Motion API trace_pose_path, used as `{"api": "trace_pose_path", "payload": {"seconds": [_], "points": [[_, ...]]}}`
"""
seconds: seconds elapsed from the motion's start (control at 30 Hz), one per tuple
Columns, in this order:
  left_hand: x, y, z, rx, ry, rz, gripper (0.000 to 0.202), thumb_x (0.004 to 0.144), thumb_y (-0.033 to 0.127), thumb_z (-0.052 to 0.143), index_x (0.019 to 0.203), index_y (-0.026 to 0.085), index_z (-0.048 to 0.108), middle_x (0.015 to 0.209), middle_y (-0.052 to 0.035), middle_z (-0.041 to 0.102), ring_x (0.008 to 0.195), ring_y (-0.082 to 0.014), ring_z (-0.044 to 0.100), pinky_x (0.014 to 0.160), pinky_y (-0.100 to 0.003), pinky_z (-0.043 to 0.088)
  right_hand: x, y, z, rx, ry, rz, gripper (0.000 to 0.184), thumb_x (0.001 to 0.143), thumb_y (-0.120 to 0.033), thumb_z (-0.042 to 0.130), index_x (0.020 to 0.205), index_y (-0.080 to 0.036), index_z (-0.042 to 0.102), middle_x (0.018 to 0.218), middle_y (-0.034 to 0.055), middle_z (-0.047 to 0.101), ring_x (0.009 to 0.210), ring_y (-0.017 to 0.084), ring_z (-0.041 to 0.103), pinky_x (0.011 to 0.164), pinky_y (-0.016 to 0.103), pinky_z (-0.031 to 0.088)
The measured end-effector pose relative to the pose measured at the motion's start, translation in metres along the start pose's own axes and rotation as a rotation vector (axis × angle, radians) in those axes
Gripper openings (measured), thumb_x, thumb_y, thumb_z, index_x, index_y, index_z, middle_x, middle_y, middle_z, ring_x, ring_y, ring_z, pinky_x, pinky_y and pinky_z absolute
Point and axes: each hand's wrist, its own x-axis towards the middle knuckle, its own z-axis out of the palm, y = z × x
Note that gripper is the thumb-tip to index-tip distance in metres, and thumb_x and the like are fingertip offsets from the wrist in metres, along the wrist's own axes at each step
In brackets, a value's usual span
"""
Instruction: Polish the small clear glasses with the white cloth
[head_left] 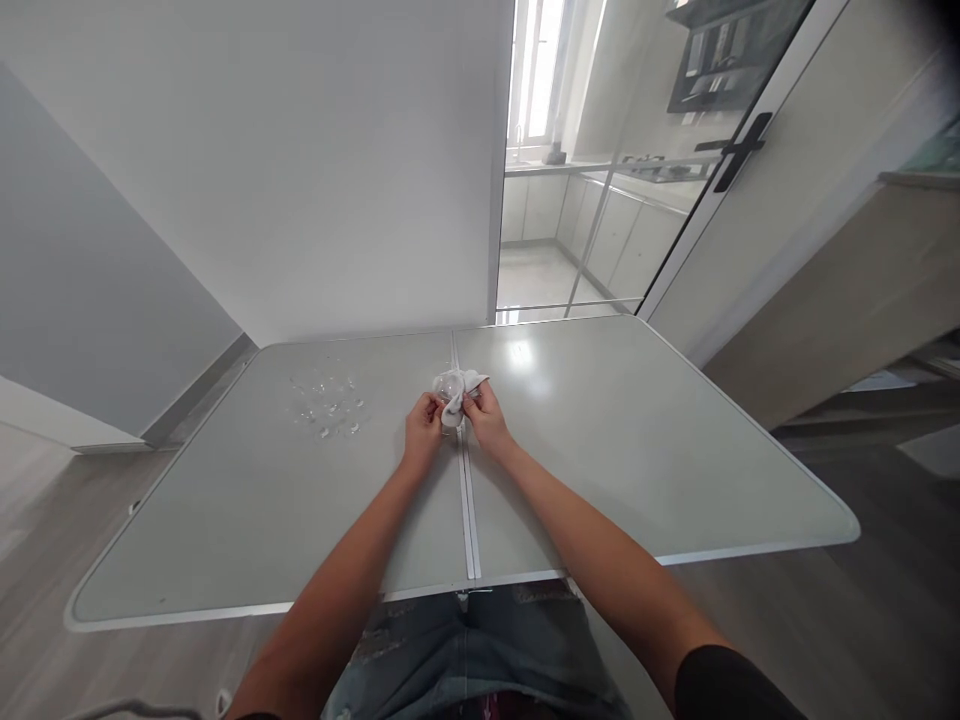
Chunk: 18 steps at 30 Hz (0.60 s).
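Observation:
Over the table's middle seam, my two hands meet at a small clear glass [448, 386] with a white cloth [453, 412] bunched around it. My left hand [424, 424] is closed, its fingers pinching the glass's left side. From the right, my right hand [487, 416] is closed on the cloth, thumb pressed on it and part of the cloth standing out beyond the fingers. The cloth and fingers cover much of the glass, so its full shape is hidden. Left of my hands stand several small clear glass pieces [328, 405], too faint to make out singly.
The pale folding table [637, 450] has a metal rim and a raised centre seam [469, 510]. A white wall [360, 180] rises behind it. At the back right is a glass door with a black handle [741, 152]. A grey cable [135, 708] lies at lower left.

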Motion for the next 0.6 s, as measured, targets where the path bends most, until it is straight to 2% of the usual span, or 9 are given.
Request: {"api": "trace_pose_path", "payload": {"seconds": [0.13,0.23,0.37,0.6], "points": [[0.000,0.005,-0.003,0.207,0.072,0.109,0.012,0.089,0.026,0.061,0.080,0.019,0.064,0.089,-0.0036,0.057,0.081,-0.0159,0.053,0.071,-0.027,0.042,0.000,0.003,-0.002,-0.111,-0.065,0.001,0.037,0.085,-0.051,0.069,0.107,-0.023,0.057,0.092,0.0034,0.067,0.081,0.019,0.063,0.077,0.031,0.053],[0.002,0.006,-0.007,0.302,0.061,0.149,0.017,0.089,0.022,0.059,0.072,0.019,0.061,0.083,-0.0025,0.051,0.074,-0.0149,0.048,0.067,-0.028,0.037,-0.003,0.004,-0.004,-0.203,-0.104,0.054,0.034,0.084,-0.050,0.070,0.099,-0.023,0.056,0.084,0.0011,0.064,0.075,0.017,0.061,0.069,0.029,0.051],[0.004,0.005,-0.012,0.320,0.001,0.183,0.020,0.087,0.016,0.058,0.068,0.019,0.058,0.075,-0.0009,0.048,0.069,-0.0147,0.047,0.063,-0.028,0.033,-0.004,0.003,-0.007,-0.212,-0.142,0.120,0.036,0.080,-0.048,0.074,0.098,-0.022,0.056,0.084,0.0002,0.064,0.074,0.016,0.061,0.066,0.027,0.049],[0.001,0.009,-0.011,0.273,0.053,0.255,0.008,0.083,0.016,0.065,0.077,0.021,0.068,0.083,-0.0030,0.054,0.074,-0.0162,0.052,0.068,-0.030,0.040,-0.002,-0.005,-0.010,-0.105,-0.142,0.249,0.043,0.075,-0.046,0.080,0.093,-0.022,0.049,0.078,-0.0027,0.062,0.068,0.013,0.059,0.061,0.025,0.046]]}}
